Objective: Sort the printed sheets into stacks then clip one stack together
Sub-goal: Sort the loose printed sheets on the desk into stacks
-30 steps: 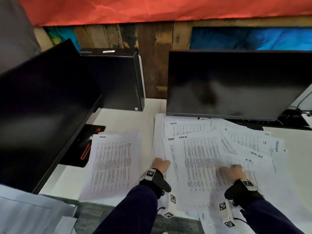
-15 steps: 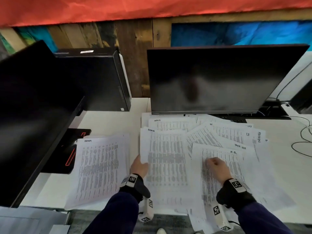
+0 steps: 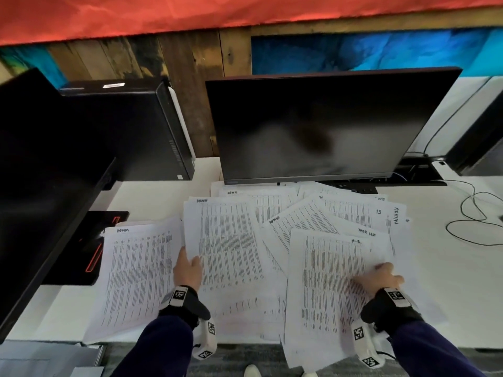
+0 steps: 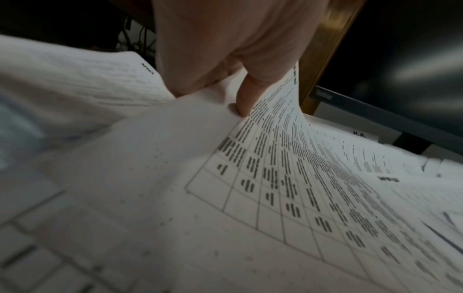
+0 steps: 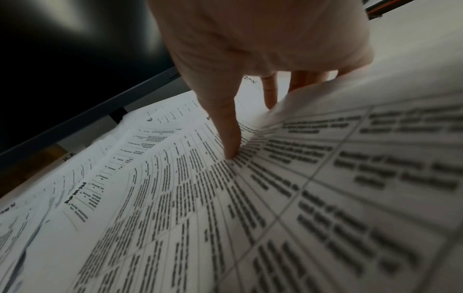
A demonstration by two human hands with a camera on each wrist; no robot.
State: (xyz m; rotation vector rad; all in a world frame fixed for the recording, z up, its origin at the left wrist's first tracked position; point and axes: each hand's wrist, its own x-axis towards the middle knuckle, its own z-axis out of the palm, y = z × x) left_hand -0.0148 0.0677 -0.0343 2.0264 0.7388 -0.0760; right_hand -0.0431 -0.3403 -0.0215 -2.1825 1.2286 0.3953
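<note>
Printed sheets (image 3: 337, 210) lie fanned over the white desk (image 3: 451, 284) in front of the middle monitor. A squared stack (image 3: 136, 276) marked by hand at its top lies apart on the left. My left hand (image 3: 187, 268) pinches the left edge of one sheet (image 3: 228, 248), thumb (image 4: 244, 95) on top, and that edge is lifted. My right hand (image 3: 381, 277) holds a sheet (image 3: 324, 284) marked "H.R."; the thumb (image 5: 229, 142) presses on it and its raised right edge hides the fingertips. This sheet hangs over the desk's front edge. No clip is in view.
A dark monitor (image 3: 321, 123) stands right behind the sheets. A black computer case (image 3: 128, 131) and a second screen (image 3: 40, 172) with a black foot (image 3: 87, 254) crowd the left. Cables (image 3: 473, 221) loop at the right.
My left hand has lifted one sheet off the fan and carried it left. My right hand has drawn the "H.R." sheet toward me and to the right. The head view shifted right.
</note>
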